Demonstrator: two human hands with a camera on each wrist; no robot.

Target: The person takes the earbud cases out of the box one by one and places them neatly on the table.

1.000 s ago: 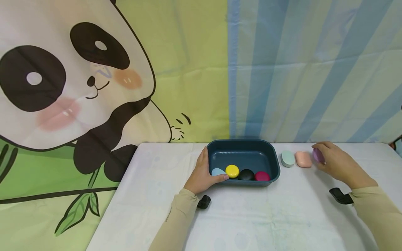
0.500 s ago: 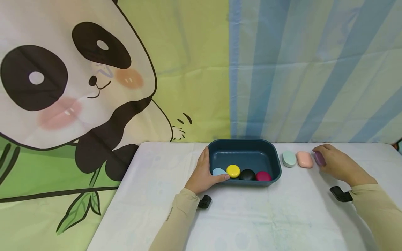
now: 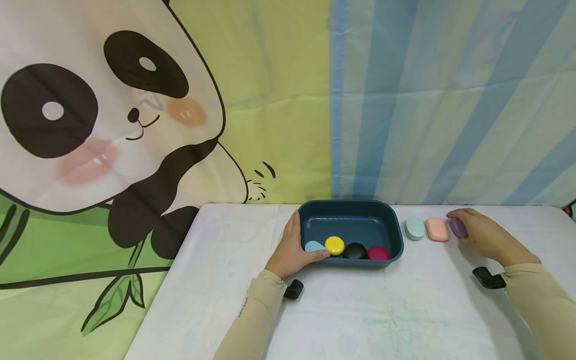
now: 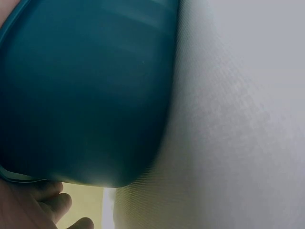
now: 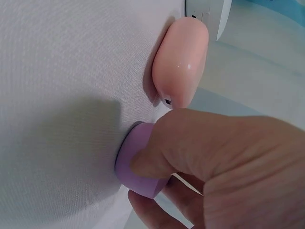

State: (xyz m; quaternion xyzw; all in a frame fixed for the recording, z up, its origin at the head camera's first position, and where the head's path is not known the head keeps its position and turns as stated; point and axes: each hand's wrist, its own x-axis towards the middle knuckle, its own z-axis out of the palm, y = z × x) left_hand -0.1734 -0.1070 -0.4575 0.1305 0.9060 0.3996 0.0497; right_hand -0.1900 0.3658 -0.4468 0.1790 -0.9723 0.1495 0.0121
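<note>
My left hand (image 3: pixel 291 250) holds the left end of a dark blue plastic tub (image 3: pixel 396 225), thumb along the front rim and fingers against the side wall. In the left wrist view, the tub's wall (image 4: pixel 86 95) fills much of the picture. My right hand (image 3: pixel 490 237) pinches a small purple rounded case (image 5: pixel 136 155) between thumb and fingers, low at the tablecloth. Beside it on the table lie a pink rounded-square case (image 3: pixel 437 229) and a pale mint oval case (image 3: pixel 414 228). The purple case's far side is hidden by my fingers.
Inside the tub, along the front wall, lie a light blue piece (image 3: pixel 314 246), a yellow one (image 3: pixel 334 245), a black one (image 3: pixel 355 250) and a crimson one (image 3: pixel 378 253). A printed curtain (image 3: pixel 279 100) hangs behind the white-covered table (image 3: pixel 351 310).
My right hand has lowered slightly with the purple case, which has tipped from nearly upright to leaning flatter beside the pink case. My left hand and the tub have stayed in place.
</note>
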